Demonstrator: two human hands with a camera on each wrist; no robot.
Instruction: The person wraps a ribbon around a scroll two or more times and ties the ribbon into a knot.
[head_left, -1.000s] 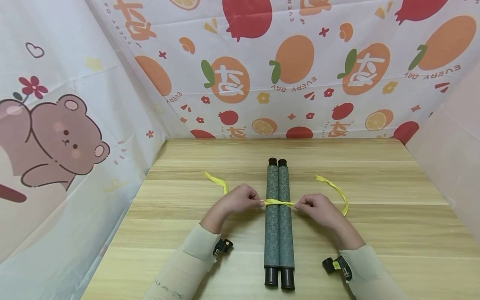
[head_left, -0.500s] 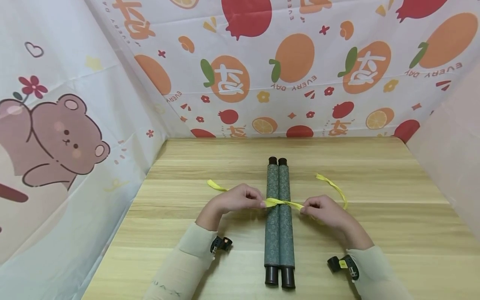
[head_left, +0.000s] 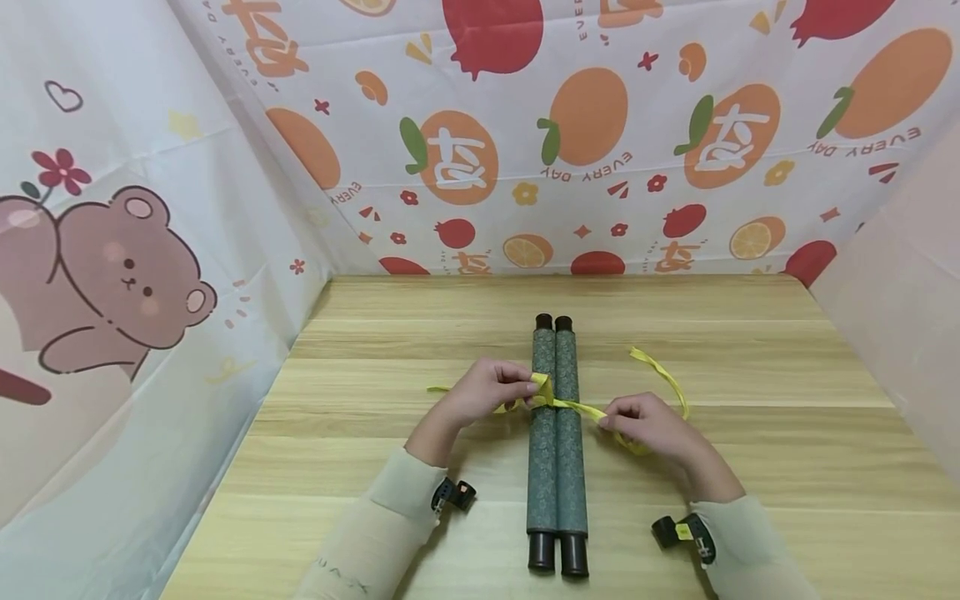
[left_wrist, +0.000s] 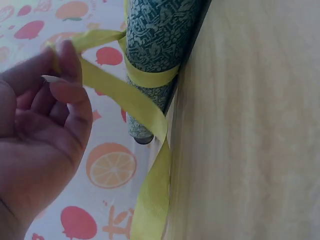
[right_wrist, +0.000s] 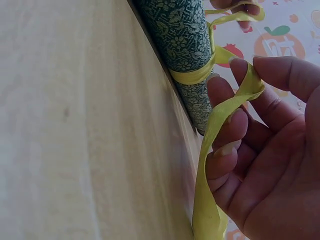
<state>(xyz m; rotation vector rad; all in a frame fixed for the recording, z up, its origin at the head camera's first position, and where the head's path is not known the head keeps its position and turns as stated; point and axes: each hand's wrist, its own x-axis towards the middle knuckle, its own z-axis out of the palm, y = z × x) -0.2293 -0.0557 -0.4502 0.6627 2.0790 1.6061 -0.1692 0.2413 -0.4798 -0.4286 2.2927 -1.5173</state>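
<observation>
A scroll [head_left: 542, 475], rolled from both ends into two green patterned rolls with dark knobs, lies lengthwise on the table. Around its middle runs a yellow ribbon [head_left: 585, 408], crossed on top. My left hand [head_left: 483, 393] pinches one ribbon end in a raised bend over the left roll; in the left wrist view the rest of that yellow ribbon [left_wrist: 125, 97] hangs down from the fingers. Just right of the scroll, my right hand [head_left: 647, 423] pinches the other end between thumb and fingers. Its loose tail drapes down past the palm in the right wrist view.
The wooden table [head_left: 787, 467] stretches out on both sides of the scroll. A fruit-printed cloth [head_left: 585, 208] hangs behind it, and a bear-printed cloth [head_left: 127, 275] at the left. Each sleeve carries a small black wrist camera [head_left: 453, 494].
My left hand has lifted its ribbon end up and slightly away, bending it into a loop. My right hand has drawn its end a little rightward. The left tail has pulled in toward the hand.
</observation>
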